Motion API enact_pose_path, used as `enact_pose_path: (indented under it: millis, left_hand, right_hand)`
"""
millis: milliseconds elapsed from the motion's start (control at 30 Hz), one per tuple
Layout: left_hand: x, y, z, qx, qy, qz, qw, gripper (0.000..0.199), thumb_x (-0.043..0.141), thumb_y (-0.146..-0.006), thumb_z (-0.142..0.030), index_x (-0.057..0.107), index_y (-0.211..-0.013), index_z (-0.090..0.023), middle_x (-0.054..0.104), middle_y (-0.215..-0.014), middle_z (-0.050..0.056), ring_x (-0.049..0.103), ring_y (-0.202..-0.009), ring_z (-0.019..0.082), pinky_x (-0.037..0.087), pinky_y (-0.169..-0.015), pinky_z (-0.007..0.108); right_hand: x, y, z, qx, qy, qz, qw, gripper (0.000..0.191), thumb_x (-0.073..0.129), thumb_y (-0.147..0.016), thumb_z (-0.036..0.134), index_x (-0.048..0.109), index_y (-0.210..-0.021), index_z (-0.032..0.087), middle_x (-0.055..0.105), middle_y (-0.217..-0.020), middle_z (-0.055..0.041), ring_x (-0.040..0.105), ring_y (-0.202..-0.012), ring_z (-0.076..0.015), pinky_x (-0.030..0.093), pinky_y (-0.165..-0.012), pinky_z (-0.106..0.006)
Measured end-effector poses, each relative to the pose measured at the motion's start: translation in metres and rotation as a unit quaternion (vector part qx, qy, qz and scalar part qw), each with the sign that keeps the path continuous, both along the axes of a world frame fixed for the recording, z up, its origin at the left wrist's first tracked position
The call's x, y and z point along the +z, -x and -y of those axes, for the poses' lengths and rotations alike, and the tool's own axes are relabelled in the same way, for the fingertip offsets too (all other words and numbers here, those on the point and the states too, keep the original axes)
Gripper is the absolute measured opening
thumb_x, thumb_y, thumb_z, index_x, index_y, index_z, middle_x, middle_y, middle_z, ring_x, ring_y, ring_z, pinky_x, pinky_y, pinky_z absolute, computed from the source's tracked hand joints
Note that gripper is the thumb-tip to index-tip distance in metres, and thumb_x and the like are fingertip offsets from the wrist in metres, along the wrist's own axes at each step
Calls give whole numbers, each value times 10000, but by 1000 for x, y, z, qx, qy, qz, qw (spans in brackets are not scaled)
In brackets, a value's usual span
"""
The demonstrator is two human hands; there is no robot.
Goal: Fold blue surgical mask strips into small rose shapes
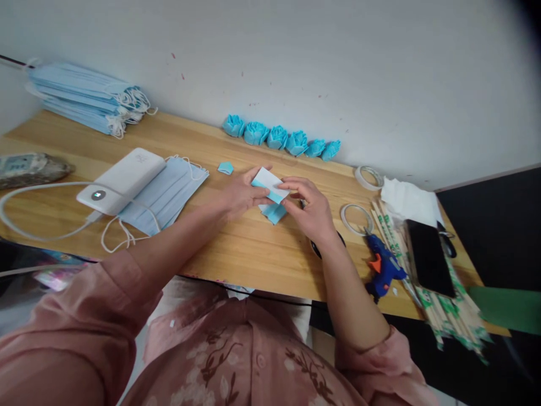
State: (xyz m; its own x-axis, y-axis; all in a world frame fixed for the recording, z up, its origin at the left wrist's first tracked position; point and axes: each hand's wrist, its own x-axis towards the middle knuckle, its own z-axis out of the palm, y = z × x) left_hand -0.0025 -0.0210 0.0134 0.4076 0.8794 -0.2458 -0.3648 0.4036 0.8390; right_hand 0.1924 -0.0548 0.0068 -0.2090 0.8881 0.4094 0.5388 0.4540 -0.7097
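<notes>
Between my hands, above the table, is a small folded piece of mask fabric (270, 183), white on one part and light blue on the other. My left hand (245, 194) grips its left edge between thumb and fingers. The fingers and thumb of my right hand (310, 208) pinch its right side. Just below lie blue fabric pieces (274, 213) on the wooden table (253, 254). Left of my hands rests a small folded blue piece (225, 168). A black ring-shaped thing (316, 249) is mostly hidden under my right wrist.
Several blue fabric flowers (277, 137) line the wall. To the left are a mask stack (84, 98), loose masks (177, 189) and a white power bank (127, 175) with a cable. On the right: tape rolls (356, 219), a blue glue gun (384, 266), wrapped chopsticks (448, 316), a phone (430, 256).
</notes>
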Motion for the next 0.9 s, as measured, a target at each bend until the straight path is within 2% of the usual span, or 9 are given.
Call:
enact_pose_path:
  millis: [100,267,433,600,700,800,900]
  left_hand:
    - [1,0,0,-2,-1,-12,1000,814,637,-747,54,436,-1511,-145,711,-1015,57,692,-849,136,565,-987,407]
    - [-1,1,0,-33,-17,1,999,836,684,-736,27,447,-1515,-162,694,-961,35,699,-908,166,545,-1031,450]
    - [-1,1,2,-52,-17,13,998,833,735,-723,-4,467,-1492,-180,709,-922,13,717,-887,169,532,-1051,454]
    - [-2,2,2,-58,-13,2,998,833,743,-725,-7,474,-1494,-180,731,-961,39,736,-930,207,513,-1066,475]
    - [-5,3,0,-48,-22,9,999,814,744,-717,-8,508,-1471,-203,726,-1021,57,729,-941,197,533,-1050,464]
    - [-7,3,-1,-36,-31,12,999,785,706,-720,5,525,-1453,-208,714,-1046,54,716,-960,190,544,-1036,457]
    - [-6,3,-2,-19,-31,4,999,774,672,-731,10,508,-1460,-192,703,-1092,62,707,-972,184,547,-1031,453]
  right_hand:
    - [0,-1,0,0,7,-4,1000,251,697,-833,165,739,-1028,317,712,-1234,-26,649,-1176,-233,565,-903,-417]
    - [0,0,-1,-14,22,-25,999,25,712,-856,283,733,-866,273,743,-1133,-33,673,-1107,-234,564,-893,-415]
    - [-1,5,-1,-30,35,-60,997,87,712,-850,328,701,-810,251,762,-995,-15,704,-952,-200,579,-820,-368]
    - [0,8,1,-64,57,-64,994,70,685,-841,318,674,-851,250,759,-917,5,704,-849,-180,593,-805,-367]
    - [5,8,3,-62,37,-56,996,179,691,-810,270,669,-988,262,755,-1039,-7,702,-979,-203,595,-841,-381]
    - [10,7,4,-15,3,-18,1000,367,660,-792,164,656,-1137,289,712,-1249,-26,649,-1183,-228,574,-931,-407]
    - [9,5,3,19,-21,14,1000,465,592,-779,80,648,-1179,310,676,-1335,-26,602,-1280,-238,551,-986,-434]
